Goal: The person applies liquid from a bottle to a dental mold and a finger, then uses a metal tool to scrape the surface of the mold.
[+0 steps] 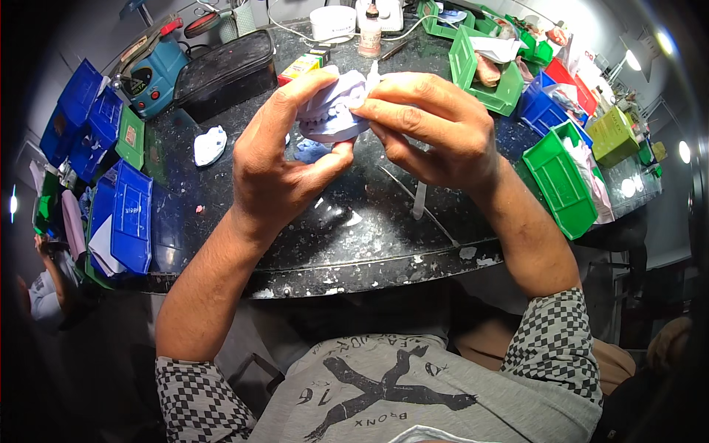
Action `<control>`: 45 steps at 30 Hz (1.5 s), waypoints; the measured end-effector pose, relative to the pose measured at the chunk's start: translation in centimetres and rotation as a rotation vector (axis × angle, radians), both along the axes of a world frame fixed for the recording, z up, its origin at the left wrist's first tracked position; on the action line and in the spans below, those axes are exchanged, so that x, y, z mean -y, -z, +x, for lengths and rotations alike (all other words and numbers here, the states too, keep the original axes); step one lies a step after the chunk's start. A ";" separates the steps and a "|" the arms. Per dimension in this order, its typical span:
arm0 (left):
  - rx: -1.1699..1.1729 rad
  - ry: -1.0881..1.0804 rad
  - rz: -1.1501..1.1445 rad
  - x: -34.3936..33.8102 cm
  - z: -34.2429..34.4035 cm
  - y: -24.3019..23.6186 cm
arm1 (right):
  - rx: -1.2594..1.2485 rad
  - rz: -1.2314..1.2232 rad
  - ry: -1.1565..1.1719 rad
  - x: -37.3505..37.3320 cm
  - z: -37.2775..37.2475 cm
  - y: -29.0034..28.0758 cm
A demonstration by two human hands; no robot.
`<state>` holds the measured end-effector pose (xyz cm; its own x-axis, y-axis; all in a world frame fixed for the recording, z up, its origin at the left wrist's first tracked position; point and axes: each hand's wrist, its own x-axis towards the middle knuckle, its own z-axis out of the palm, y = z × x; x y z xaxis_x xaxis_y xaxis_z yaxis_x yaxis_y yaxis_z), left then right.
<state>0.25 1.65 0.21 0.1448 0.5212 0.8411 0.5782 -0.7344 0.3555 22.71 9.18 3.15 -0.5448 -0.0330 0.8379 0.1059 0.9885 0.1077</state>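
- Left hand (262,151): your fingers are closed around the left side of the pale blue dental cast (332,122), fingertips over its upper part and thumb beneath its lower part.
- Dental cast: located between your two hands, held above the black bench (288,240), with its row of teeth visible beside your left palm.
- Right hand (443,133): your bent fingers and thumb are drawn close together at the right side of the cast. A white pointed tip (374,74) shows at your index finger; whether your fingers are clamped on it or on the cast cannot be told.
- Below the grip: a blue piece (311,151) lies on the bench, partly covered by the cast and your left thumb.
- Left of the grip: a whitish cast piece (210,145) lies on the bench, well apart from your left hand.
- Beyond the grip: a yellow-and-red box (301,66) and a dark-capped bottle (370,37).
- Nearer to you than the grip: a thin rod (437,226) lies slantwise beneath your right hand, with a pale flat tool (419,201) just beside it.
- Right of the grip: a green bin (561,181) beyond your right forearm.
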 end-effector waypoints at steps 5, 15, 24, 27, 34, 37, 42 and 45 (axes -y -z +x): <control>-0.088 -0.067 0.077 0.1 0.2 -0.3 | 0.009 0.104 0.016 -0.2 0.1 -0.1; -0.087 -0.072 0.218 -0.7 0.5 -0.3 | -0.070 -0.167 -0.070 0.0 0.0 0.3; 0.039 -0.058 0.140 -0.3 0.8 0.0 | -0.074 -0.206 -0.078 0.1 -0.2 0.5; 0.034 -0.036 0.149 -0.4 1.1 -0.2 | -0.067 -0.207 -0.054 1.3 0.4 -0.4; 0.014 -0.045 0.197 -0.7 0.6 0.0 | -0.044 -0.225 -0.034 1.0 -0.2 0.3; 0.010 -0.043 0.198 -0.8 0.7 -0.1 | -0.040 -0.231 -0.016 0.8 -0.2 0.6; 0.018 -0.047 0.187 -0.7 0.6 0.0 | -0.044 -0.241 -0.009 0.2 -0.4 0.6; 0.043 -0.024 0.176 -0.7 0.5 0.1 | -0.031 -0.280 -0.014 0.2 -0.6 0.8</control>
<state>0.71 2.32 0.13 0.0964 0.3681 0.9248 0.5833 -0.7738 0.2471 22.13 8.95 2.39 -0.5197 0.1944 0.8319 0.0908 0.9808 -0.1725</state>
